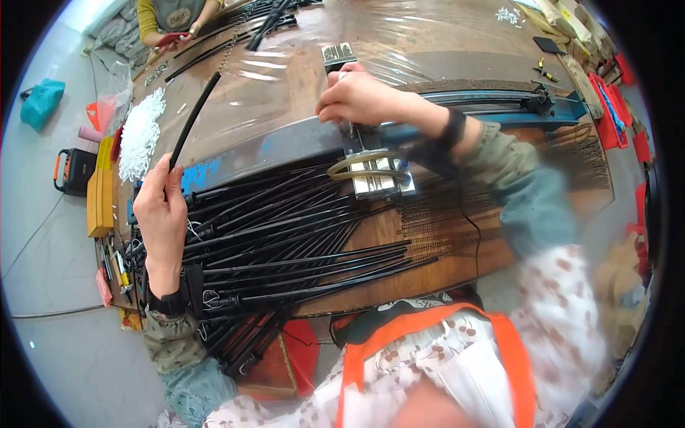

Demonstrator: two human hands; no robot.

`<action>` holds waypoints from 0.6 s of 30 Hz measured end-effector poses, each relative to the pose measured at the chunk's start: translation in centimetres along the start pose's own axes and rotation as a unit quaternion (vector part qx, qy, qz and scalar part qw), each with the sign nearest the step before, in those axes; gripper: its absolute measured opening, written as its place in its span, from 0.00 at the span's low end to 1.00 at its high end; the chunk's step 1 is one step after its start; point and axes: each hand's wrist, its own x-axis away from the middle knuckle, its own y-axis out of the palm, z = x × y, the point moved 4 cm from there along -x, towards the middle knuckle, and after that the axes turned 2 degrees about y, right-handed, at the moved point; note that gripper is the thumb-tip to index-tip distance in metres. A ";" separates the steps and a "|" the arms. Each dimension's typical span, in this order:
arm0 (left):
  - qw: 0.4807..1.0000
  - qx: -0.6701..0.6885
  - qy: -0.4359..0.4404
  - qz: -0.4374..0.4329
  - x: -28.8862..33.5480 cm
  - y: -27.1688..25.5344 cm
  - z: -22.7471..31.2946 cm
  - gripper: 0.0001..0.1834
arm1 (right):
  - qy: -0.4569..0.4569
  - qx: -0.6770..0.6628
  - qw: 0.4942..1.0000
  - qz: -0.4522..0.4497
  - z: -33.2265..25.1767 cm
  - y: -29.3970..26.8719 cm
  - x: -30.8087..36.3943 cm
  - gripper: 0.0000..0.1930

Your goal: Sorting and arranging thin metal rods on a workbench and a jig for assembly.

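My left hand point(161, 212) is closed round the lower end of a black rod point(194, 118), which tilts up and to the right above the table. A thin coiled spring point(228, 55) shows just past the rod's far end; whether the two are joined I cannot tell. My right hand point(357, 96) is closed, fingers curled, over the upper part of a metal fixture point(338, 55) on a long blue rail. What those fingers grip is hidden. Below that hand sit a metal block point(374, 187) and a curved yellowish hose point(349, 165).
Many black rods point(285, 246) lie in a heap nearest me, with rows of thin springs point(442, 217) beside them. White small pieces point(143, 135) are piled at the left. The blue rail point(492, 107) runs rightward. Across the table another person's hands point(187, 36) hold a red object.
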 end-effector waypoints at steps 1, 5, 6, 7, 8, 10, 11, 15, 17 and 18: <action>1.000 -0.005 -0.002 0.001 0.0 0.0 0.1 0.13 | -0.004 0.081 0.996 -0.031 -0.5 0.8 -0.3 0.10; 1.000 0.014 0.009 0.009 -0.3 0.7 -1.5 0.12 | -0.058 0.192 0.979 0.042 0.4 -0.5 1.9 0.05; 1.000 0.003 0.005 0.011 -0.2 0.2 -1.6 0.12 | -0.092 0.210 0.961 0.156 1.1 -1.9 4.0 0.02; 1.000 -0.012 0.009 -0.009 0.0 0.4 -1.9 0.12 | -0.072 0.228 0.954 0.181 2.2 -3.4 6.1 0.05; 0.999 -0.031 0.014 -0.028 0.1 0.0 -2.0 0.12 | -0.043 0.248 0.952 0.172 3.6 -4.9 8.8 0.07; 0.997 -0.027 0.014 -0.066 -0.2 1.9 -2.5 0.13 | 0.011 0.328 0.927 0.180 6.3 -8.0 15.3 0.08; 0.996 -0.019 0.030 -0.084 -0.3 3.0 -2.6 0.13 | 0.031 0.361 0.914 0.182 8.3 -9.7 18.8 0.10; 0.981 0.046 0.146 -0.120 -2.8 10.1 3.2 0.07 | 0.169 0.438 0.869 0.153 12.3 -15.9 27.3 0.07; 0.965 0.093 0.224 -0.102 -4.8 15.1 7.5 0.03 | 0.195 0.453 0.860 0.135 14.3 -16.4 29.9 0.06; 0.969 0.084 0.209 -0.105 -5.6 17.2 8.2 0.05 | 0.194 0.464 0.854 0.132 15.1 -16.2 30.9 0.06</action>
